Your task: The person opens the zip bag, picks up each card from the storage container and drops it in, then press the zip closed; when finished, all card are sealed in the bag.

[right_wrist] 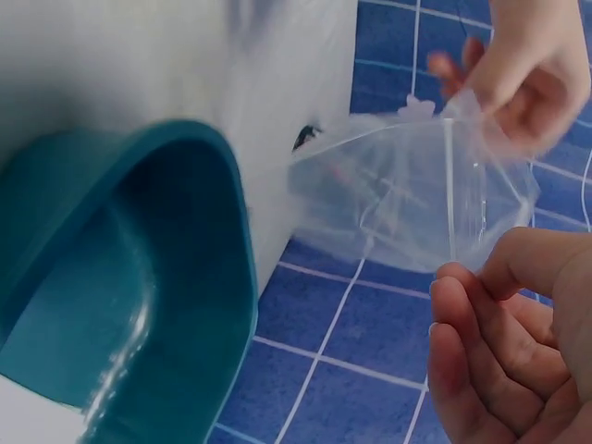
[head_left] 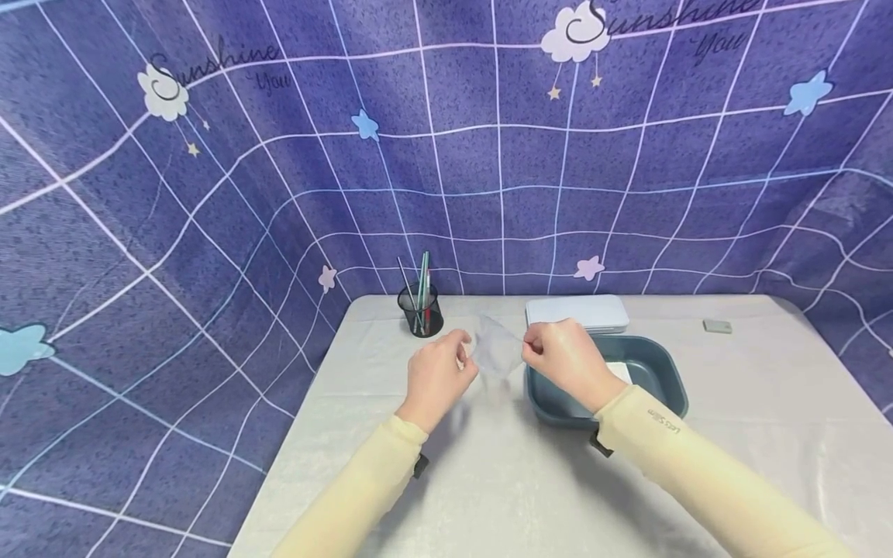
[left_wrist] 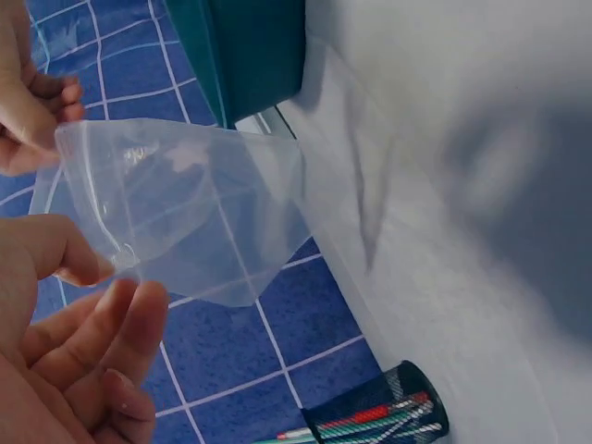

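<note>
Between the two hands hangs a clear plastic zip bag (head_left: 497, 349), held up above the table with its zip strip stretched from hand to hand. My left hand (head_left: 436, 380) pinches one end of the strip between thumb and forefinger, the other fingers loosely bent. At the opposite end, the thumb and forefinger of my right hand (head_left: 568, 360) pinch the bag's edge. In the left wrist view the bag (left_wrist: 203, 203) looks see-through, with nothing visible inside. The right hand and forearm pass over a dark teal basin (head_left: 659, 380), hiding part of it.
A white item (head_left: 618, 372) lies in the basin. Behind it sits a white flat case (head_left: 586, 311). At the back left stands a black mesh pen cup (head_left: 422, 314) with several pens or pencils. A small grey block (head_left: 717, 326) lies at the right. A patterned curtain (head_left: 502, 194) encloses the table.
</note>
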Motion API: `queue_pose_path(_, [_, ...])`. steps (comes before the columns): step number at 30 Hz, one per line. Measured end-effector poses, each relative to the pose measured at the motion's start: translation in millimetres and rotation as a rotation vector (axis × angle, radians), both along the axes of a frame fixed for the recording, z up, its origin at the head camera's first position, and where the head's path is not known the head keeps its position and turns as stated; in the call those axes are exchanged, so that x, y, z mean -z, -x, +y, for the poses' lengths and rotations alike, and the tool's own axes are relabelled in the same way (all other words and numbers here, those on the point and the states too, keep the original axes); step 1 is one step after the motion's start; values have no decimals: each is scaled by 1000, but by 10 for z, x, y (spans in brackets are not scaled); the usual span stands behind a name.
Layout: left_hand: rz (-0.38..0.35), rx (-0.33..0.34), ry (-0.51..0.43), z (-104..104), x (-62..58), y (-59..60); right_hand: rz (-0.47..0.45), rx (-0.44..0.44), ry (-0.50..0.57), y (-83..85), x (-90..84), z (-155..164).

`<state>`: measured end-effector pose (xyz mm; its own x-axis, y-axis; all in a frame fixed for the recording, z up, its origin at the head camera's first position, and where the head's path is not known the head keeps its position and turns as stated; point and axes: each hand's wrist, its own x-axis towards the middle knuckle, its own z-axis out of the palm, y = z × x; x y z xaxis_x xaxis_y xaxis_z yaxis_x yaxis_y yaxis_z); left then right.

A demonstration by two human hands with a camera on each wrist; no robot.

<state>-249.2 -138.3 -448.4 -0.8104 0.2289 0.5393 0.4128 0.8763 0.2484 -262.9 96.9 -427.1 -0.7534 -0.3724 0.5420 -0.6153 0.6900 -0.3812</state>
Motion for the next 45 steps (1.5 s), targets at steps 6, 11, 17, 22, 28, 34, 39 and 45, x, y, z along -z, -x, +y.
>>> queue_pose_path(6, [40, 124, 54, 143, -93, 25, 79, -32, -42, -44, 0, -137])
queue_pose_path(11, [138, 117, 88, 205, -158, 50, 122, -35, -52, -61, 3, -209])
queue_pose_path(17, [223, 51, 88, 174, -249, 82, 122, -6, -50, -87, 13, -249])
queue_pose_path(22, [266, 13, 101, 116, -289, 70, 48, 48, -71, -100, 45, -235])
queue_pose_path(28, [316, -25, 96, 40, -281, 26, -7, 112, -98, -95, 76, -160])
queue_pose_path(34, [305, -53, 86, -47, -255, -73, -85, 130, -80, -67, 51, -87])
queue_pose_path(39, [250, -70, 93, -107, -227, -136, -153, 109, -51, -42, -19, -56])
queue_pose_path(45, [203, -76, 90, -178, -174, -169, -203, 102, -31, -62, -99, -45])
